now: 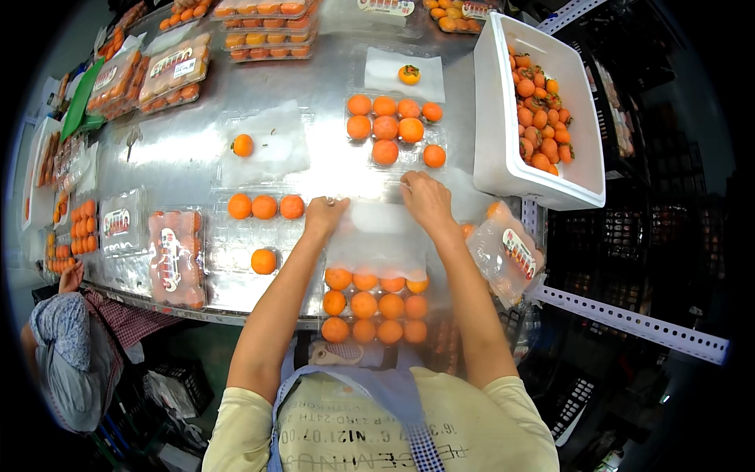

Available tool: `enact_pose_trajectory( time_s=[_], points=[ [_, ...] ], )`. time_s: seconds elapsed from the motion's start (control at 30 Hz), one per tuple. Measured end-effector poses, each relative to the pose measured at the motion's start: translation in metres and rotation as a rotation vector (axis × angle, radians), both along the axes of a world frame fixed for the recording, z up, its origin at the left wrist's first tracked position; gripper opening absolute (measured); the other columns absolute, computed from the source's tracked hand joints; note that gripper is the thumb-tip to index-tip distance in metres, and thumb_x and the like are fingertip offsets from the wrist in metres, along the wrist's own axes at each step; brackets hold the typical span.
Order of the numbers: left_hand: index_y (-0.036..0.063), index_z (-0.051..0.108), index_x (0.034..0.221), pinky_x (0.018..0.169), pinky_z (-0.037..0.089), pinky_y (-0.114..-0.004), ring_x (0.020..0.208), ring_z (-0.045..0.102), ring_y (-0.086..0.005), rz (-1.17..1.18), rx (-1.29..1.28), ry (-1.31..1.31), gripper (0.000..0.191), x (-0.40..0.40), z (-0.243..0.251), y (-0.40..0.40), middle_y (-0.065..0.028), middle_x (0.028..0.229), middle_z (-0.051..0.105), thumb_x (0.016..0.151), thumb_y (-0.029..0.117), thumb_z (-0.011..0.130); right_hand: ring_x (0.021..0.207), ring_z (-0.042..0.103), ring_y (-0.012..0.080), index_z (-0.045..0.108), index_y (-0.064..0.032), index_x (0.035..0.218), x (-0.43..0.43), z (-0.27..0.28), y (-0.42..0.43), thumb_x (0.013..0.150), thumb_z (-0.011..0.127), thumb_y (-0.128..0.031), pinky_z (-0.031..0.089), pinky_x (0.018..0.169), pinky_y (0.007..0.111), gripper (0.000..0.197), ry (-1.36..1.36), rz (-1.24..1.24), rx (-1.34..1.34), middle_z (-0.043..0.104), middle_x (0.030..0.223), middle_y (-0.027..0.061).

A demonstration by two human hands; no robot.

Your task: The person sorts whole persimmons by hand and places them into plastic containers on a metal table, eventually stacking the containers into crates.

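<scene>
Just in front of me stands a clear plastic clamshell tray [377, 321] with rows of orange persimmons [364, 305]. A translucent white liner sheet [374, 251] covers its far side and overlaps the farthest row. My left hand [324, 216] is at the far left corner of the clear lid [377, 206], thumb pointing inward. At the far right corner is my right hand [427, 199], its fingers bent together. Both hands appear to grip the lid's edge, though glare hides the exact contact. Beyond my right hand sits another open tray of persimmons [385, 127].
A white foam box [495, 106] of persimmons stands at the right, above a closed pack [507, 253]. Left of me lie a part-filled tray [236, 233] and a closed pack [176, 259]. Stacked packs [268, 38] stand at the back. Another person's hand [72, 276] is at far left.
</scene>
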State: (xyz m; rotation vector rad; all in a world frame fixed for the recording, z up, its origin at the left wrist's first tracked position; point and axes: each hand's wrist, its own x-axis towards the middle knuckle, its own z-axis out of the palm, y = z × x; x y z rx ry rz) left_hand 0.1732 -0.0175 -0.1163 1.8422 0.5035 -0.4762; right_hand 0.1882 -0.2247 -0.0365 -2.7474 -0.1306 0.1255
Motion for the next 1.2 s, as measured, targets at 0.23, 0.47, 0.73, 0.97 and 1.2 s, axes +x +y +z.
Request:
enact_pose_trajectory(
  time_s=[0.23, 0.47, 0.73, 0.97, 1.2],
  points=[
    [-0.003, 0.058, 0.077, 0.059, 0.046, -0.034, 0.065, 0.058, -0.0216, 0.0, 0.224, -0.028, 0.039, 0.009, -0.011, -0.01, -0.0132, 0.073, 0.061, 0.069, 0.032, 0.075, 0.082, 0.06, 0.0339, 0.062, -0.0053, 0.093, -0.015, -0.012, 0.006, 0.079, 0.058, -0.015, 0.049, 0.071, 0.044, 0.018, 0.005, 0.011, 0.026, 0.061, 0.095, 0.0149],
    [-0.0057, 0.055, 0.092, 0.075, 0.048, -0.037, 0.084, 0.061, -0.0321, 0.125, 0.307, -0.057, 0.053, 0.019, -0.003, -0.014, -0.0212, 0.088, 0.062, 0.063, 0.033, 0.077, 0.079, 0.062, 0.0297, 0.062, -0.0052, 0.097, -0.07, 0.006, -0.004, 0.081, 0.058, -0.017, 0.048, 0.069, 0.038, 0.02, 0.002, -0.061, 0.303, 0.062, 0.092, 0.0144],
    [-0.0023, 0.057, 0.083, 0.068, 0.048, -0.035, 0.074, 0.061, -0.0257, 0.13, 0.367, -0.132, 0.048, 0.023, -0.015, -0.013, -0.0162, 0.081, 0.063, 0.066, 0.038, 0.077, 0.076, 0.061, 0.0299, 0.062, -0.0024, 0.096, -0.124, -0.017, -0.023, 0.082, 0.056, -0.014, 0.048, 0.069, 0.037, 0.019, 0.133, -0.199, 0.41, 0.062, 0.09, 0.0151],
    [-0.0073, 0.048, 0.107, 0.078, 0.046, -0.038, 0.084, 0.061, -0.035, 0.166, 0.187, -0.292, 0.051, 0.006, 0.007, -0.018, -0.0219, 0.09, 0.062, 0.08, 0.033, 0.063, 0.09, 0.056, 0.0331, 0.06, -0.001, 0.1, -0.128, -0.016, -0.021, 0.082, 0.054, -0.009, 0.044, 0.079, 0.038, 0.02, -0.062, -0.183, 0.393, 0.06, 0.097, 0.0166],
    [-0.0032, 0.039, 0.127, 0.096, 0.039, -0.035, 0.121, 0.043, -0.026, 0.016, 0.112, -0.47, 0.046, -0.051, 0.048, -0.005, -0.0187, 0.126, 0.046, 0.087, 0.012, 0.054, 0.105, 0.054, 0.0344, 0.048, 0.0021, 0.119, -0.184, -0.033, -0.027, 0.089, 0.047, -0.01, 0.042, 0.09, 0.039, 0.033, -0.045, -0.452, 0.379, 0.059, 0.106, 0.0213]
  ],
)
